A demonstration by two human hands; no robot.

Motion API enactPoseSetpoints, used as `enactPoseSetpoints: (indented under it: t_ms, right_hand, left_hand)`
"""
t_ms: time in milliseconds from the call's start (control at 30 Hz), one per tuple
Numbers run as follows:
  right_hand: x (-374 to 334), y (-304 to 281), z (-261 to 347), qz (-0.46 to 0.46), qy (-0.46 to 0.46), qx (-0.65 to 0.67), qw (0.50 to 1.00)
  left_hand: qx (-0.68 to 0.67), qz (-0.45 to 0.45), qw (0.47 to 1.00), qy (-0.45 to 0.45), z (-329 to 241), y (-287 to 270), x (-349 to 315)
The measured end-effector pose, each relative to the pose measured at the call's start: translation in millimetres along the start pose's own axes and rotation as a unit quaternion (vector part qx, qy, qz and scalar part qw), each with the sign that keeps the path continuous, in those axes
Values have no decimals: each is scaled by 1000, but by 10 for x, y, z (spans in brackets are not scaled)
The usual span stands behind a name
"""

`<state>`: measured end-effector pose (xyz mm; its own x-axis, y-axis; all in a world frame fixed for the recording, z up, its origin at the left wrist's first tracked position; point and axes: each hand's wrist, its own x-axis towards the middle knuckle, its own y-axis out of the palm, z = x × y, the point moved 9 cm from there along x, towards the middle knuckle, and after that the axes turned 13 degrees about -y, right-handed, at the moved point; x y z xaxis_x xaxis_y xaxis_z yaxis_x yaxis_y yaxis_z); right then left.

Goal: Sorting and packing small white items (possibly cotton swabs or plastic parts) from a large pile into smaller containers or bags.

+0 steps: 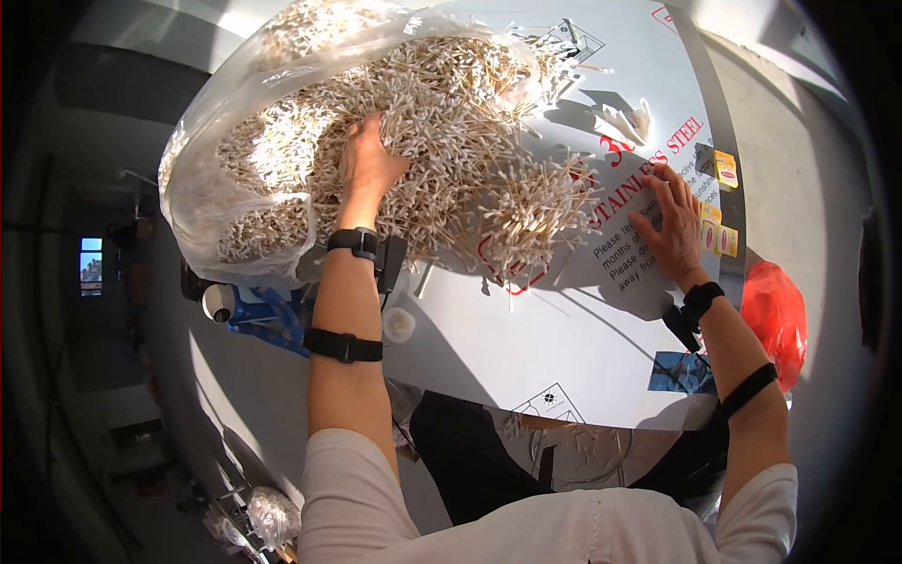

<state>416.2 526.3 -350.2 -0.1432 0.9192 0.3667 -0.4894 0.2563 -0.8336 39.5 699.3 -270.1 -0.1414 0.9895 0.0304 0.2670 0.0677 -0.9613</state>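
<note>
A large heap of cotton swabs [432, 103] spills from a clear plastic bag [193, 211] onto the sheet-covered table. My left hand [371, 169] lies in this heap, its thumb apart from the other fingers, whose tips are partly buried among the swabs. Closer to me, a smaller loose bunch of cotton swabs [536, 211] sits beside the main heap. To the right of that bunch, my right hand [672, 221] is over the printed sheet with its fingers spread and bent, holding nothing. Whether its fingertips touch the surface is unclear.
Small yellow packets [719, 235] line the right table edge, near a red plastic bag [773, 324]. A crumpled white piece [628, 122] lies farther back. A small round white container [398, 325] stands by my left forearm, and a blue packet [678, 372] near the front right.
</note>
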Motion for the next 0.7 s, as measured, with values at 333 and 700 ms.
enactPoseSetpoints:
  t_ms: [333,700]
  right_hand:
    - [-21,0,-57,8,10,-17,1000]
    - [-16,28,-54,7,21,-14,1000]
  left_hand:
    - [-190,-63,980,6,10,-802,3]
    - [-132,-46,978,156,-907,-75,-1175]
